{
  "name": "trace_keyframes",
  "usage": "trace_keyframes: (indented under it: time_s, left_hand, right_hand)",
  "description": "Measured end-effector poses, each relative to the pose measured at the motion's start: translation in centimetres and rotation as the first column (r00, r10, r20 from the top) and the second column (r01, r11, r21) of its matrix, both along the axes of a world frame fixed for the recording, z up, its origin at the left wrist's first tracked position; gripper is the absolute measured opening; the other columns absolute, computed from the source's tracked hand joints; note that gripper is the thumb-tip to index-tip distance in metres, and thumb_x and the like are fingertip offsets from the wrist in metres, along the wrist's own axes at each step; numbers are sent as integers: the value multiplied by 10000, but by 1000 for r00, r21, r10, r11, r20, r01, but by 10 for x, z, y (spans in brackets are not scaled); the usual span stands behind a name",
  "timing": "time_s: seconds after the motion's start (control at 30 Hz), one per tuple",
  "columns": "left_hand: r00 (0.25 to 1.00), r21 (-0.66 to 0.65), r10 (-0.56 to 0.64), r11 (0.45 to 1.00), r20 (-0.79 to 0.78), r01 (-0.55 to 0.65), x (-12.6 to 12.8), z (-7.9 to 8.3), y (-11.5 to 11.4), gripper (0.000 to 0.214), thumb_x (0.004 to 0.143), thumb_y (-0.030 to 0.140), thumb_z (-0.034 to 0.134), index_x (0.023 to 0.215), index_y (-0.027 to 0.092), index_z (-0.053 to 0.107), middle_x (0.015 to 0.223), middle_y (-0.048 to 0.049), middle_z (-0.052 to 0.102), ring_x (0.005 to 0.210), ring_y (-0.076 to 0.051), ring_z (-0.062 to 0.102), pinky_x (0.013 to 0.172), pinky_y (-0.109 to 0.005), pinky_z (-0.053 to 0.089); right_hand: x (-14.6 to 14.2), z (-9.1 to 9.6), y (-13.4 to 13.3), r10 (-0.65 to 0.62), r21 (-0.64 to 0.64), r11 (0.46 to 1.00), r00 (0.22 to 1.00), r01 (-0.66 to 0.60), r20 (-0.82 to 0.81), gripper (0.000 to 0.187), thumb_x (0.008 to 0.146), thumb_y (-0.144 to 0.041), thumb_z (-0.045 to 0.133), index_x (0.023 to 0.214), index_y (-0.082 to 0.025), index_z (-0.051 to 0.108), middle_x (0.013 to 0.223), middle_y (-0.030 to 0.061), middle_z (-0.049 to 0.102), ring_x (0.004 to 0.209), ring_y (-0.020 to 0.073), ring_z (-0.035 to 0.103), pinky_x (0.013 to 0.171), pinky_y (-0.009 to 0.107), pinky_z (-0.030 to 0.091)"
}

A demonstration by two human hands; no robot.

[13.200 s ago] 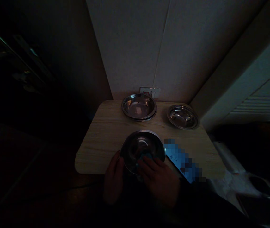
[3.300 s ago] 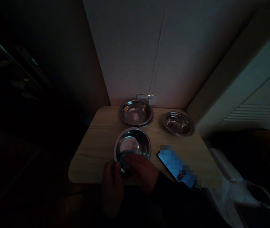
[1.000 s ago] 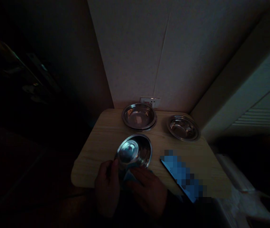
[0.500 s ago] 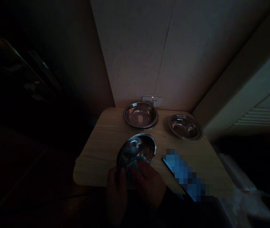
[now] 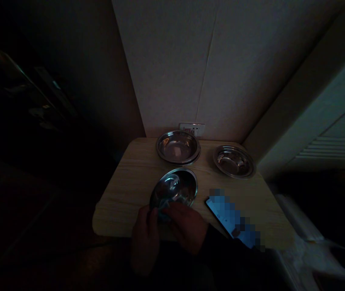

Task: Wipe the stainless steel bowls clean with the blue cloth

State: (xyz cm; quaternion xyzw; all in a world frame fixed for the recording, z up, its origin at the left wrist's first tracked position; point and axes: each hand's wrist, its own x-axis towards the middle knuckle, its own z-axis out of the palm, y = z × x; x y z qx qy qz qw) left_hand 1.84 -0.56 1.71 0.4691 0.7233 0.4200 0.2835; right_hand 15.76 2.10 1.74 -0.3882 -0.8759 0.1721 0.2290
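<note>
Left hand gripping near rim of tilted steel bowl, right hand clutching blue cloth inside it, lower centre, over wooden surface.

Deep shadow swallows the 2 wrists below the left hand and right hand, whose fingers cover the near rim of the tilted bowl. Only a pale scrap of the cloth shows between them. The phone has a pixelated, unreadable screen. The rear bowl hides the lower edge of the wall socket. The dark shapes at left and the blurred pale clutter at lower right cannot be identified.
</note>
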Motion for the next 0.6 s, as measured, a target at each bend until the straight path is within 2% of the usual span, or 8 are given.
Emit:
trace_keyframes:
  time_s: [0.1,0.17,0.23,0.3,0.37,0.43,0.53,0.6]
  left_hand:
    - [1000,3,-23,1000,-8,23,1,4,0,306,832,487,383,848,223,536,779,-42,642,724,-205,596,682,-323,454]
    - [999,9,-40,999,0,40,2,6,1,300,833,482,383,846,224,535,776,-43,638,728,-206,591,690,-325,453]
    - [999,7,-35,999,12,35,3,5,2,297,833,482,384,847,225,533,777,-42,636,729,-207,590,693,-327,451]
    - [1000,0,-20,1000,22,20,3,3,3,299,831,486,386,855,225,528,788,-42,637,735,-209,591,693,-329,450]
    - [999,-6,-12,1000,31,12,1,1,3,302,828,488,386,865,223,525,804,-43,640,749,-212,596,697,-331,451]
    - [999,-8,-10,1000,35,11,-3,-2,2,303,827,488,385,862,221,523,809,-44,642,756,-212,598,698,-331,454]
    - [1000,-2,3,1000,26,-3,-5,-2,0,303,828,487,387,855,219,526,797,-38,641,746,-203,595,702,-323,454]
    - [1000,2,4,1000,18,-4,-5,0,-1,304,826,489,394,846,219,531,778,-33,636,727,-196,589,693,-316,453]
  right_hand:
    - [10,-3,14,-90,216,976,972,42,218,214,823,-94,522,1001,-147,626,1095,139,641,1055,260,562,977,474,380]
    - [16,-5,20,-149,296,953,945,59,292,191,822,-74,523,971,-123,633,1111,175,628,1089,286,538,989,512,353]
    - [14,-4,19,-147,235,969,952,83,269,215,814,-74,525,1000,-123,622,1110,174,625,1084,277,540,952,473,402]
    - [4,-2,10,-115,79,991,985,105,127,276,815,-85,502,1069,-146,592,1092,130,637,1042,227,568,897,379,459]
    - [-7,0,-1,-112,-66,992,992,108,-60,316,836,-101,459,1131,-166,552,1084,85,644,1008,175,586,862,297,479]
    - [-12,-1,-8,-102,-108,990,983,85,-156,331,846,-108,439,1158,-165,531,1100,77,638,1011,158,586,871,277,475]
    - [-1,-5,-5,-24,43,999,999,25,-34,313,815,-122,499,1119,-156,566,1096,112,639,1037,221,575,967,410,411]
    - [11,-9,1,-39,190,982,993,18,108,256,806,-114,527,1047,-141,607,1086,145,641,1053,270,565,1004,515,338]
